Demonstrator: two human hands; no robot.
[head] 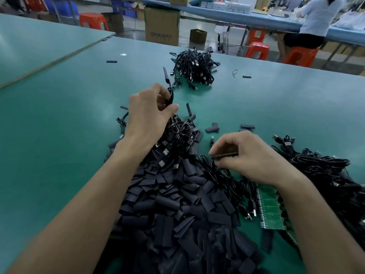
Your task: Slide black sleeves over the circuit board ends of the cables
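A big heap of flat black sleeves (177,210) covers the near middle of the green table. My left hand (150,113) is raised above the heap's far end and grips a looped black cable (171,95) whose sleeved end (166,74) sticks up. My right hand (245,155) pinches the thin circuit board end (227,154) of another cable, edge-on, just right of the heap. Its cable (211,171) trails down over the sleeves. Green circuit board panels (270,208) lie under my right forearm.
A pile of black cables (194,68) sits at the table's far middle. Another tangle of cables (331,175) lies at the right. Loose sleeves (212,128) are scattered between. Beyond the table stand orange stools (256,49), cardboard boxes (162,26) and a seated person (314,18).
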